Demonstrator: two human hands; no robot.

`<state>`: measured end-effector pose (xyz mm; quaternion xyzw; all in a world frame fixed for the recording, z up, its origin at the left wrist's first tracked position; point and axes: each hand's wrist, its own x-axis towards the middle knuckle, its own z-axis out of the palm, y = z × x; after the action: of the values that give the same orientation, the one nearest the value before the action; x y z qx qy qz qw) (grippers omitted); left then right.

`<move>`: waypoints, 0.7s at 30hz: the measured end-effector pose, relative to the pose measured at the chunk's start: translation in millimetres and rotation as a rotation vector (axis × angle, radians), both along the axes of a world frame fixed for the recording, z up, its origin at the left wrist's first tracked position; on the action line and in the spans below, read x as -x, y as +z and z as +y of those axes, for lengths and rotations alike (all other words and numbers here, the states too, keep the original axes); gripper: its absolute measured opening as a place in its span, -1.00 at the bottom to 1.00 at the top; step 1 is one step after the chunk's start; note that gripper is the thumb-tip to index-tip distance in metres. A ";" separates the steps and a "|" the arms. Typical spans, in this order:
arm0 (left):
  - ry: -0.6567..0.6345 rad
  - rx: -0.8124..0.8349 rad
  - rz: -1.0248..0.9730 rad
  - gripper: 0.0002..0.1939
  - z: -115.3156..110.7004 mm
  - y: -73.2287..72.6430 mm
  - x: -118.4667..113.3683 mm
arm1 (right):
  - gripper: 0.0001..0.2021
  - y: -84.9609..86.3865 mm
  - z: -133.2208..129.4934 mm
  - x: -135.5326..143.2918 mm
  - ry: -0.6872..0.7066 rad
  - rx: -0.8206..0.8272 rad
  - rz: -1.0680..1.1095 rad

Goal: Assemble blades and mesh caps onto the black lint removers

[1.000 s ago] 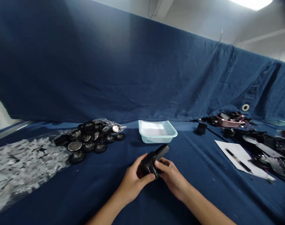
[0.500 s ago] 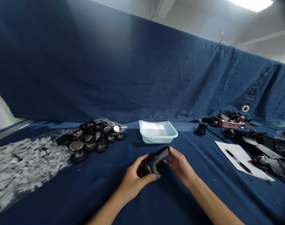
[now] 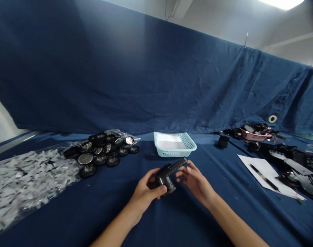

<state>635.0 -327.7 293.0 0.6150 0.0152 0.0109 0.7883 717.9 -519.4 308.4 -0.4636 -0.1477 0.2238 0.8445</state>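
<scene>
- Right hand [image 3: 196, 182] has shifted to the slim end of the black part [image 3: 167, 173], lower centre; loosely curled, contact hard to tell.
- Left hand [image 3: 146, 188] has the body pinched; keep that steady.

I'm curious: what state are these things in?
Black angled device: held
Left hand: closed around the device
Right hand: open beside the device, contact unclear
Blue basket: upright, white material inside
Black round pieces: piled
Clear bag: lying down with white pieces
Paper: flat
Pen: on the paper
Pink basket: heaped with parts
</scene>
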 end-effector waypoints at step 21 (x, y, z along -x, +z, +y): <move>-0.263 0.547 0.272 -0.27 3.1 7.3 4.4 | -0.39 8.2 2.6 18.3 -0.118 0.268 -0.452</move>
<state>630.6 -324.6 300.3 0.3730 0.0432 -0.1776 0.9097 699.7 -516.8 316.6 -0.6173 -0.2742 0.0826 0.7327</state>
